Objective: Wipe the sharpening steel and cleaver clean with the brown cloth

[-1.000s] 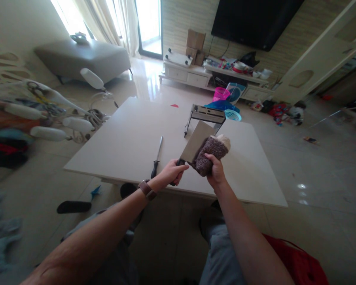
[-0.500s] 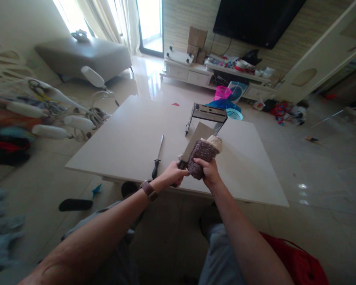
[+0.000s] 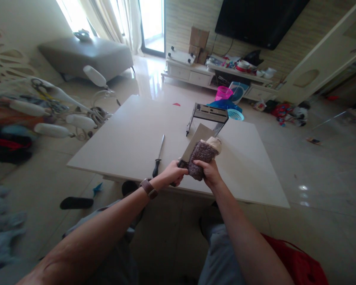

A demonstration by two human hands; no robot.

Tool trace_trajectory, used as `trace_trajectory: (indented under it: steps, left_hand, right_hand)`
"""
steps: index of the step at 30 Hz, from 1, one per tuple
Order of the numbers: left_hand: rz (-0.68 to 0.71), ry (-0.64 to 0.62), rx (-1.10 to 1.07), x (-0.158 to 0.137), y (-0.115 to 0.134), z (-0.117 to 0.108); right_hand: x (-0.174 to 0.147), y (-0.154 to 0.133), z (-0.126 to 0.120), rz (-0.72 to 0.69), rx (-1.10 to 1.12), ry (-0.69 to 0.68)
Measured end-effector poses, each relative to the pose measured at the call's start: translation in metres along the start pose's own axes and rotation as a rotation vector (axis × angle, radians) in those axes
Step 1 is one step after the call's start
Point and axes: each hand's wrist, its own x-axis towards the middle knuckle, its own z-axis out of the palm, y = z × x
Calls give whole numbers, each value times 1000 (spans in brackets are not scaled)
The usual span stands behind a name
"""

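My left hand (image 3: 175, 173) is closed around the dark handle of a cleaver (image 3: 195, 143), whose broad grey blade points up and away over the table. In my right hand (image 3: 209, 172) is a folded brown cloth (image 3: 202, 155) with a pale part at its far end. The cloth lies against the right side of the blade, covering part of it. Left of the cleaver, a sharpening steel (image 3: 159, 158) with a black handle lies on the white table (image 3: 121, 138). Just beyond the blade stands a metal knife block (image 3: 210, 113) with slots in its top.
A red scrap (image 3: 176, 104) lies near the table's far edge. A chandelier with white shades (image 3: 95, 76) is at the left. Behind the table are a pink basket (image 3: 224, 93) and a light blue basket (image 3: 235, 114). A red bag (image 3: 293, 257) sits low at the right.
The view has shifted very slightly. Both hands keep their grips, and the cloth stays against the blade with hardly any visible movement.
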Motion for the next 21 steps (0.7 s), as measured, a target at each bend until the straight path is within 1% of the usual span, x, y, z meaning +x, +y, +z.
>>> trace_trajectory:
  steps: [3, 7, 10, 13, 15, 18, 21]
  left_hand:
    - [-6, -7, 28, 0, 4, -8]
    - [39, 14, 71, 1, 6, -14]
    - [67, 26, 77, 0, 4, -9]
    - [93, 50, 75, 1, -2, 3]
    - [100, 76, 74, 2, -6, 10]
    - [92, 104, 58, 3, -9, 15]
    - [81, 116, 26, 3, -9, 14]
  right_hand:
    - [0, -5, -5, -7, -57, -25]
    - [0, -9, -9, -59, -86, -6]
    - [-2, -8, -6, -74, -32, -22]
    - [-3, -5, 0, -61, 32, -61]
    - [-3, -2, 3, -59, 54, -56]
    - [-1, 1, 5, -65, 42, -39]
    - [2, 2, 4, -69, 10, -43]
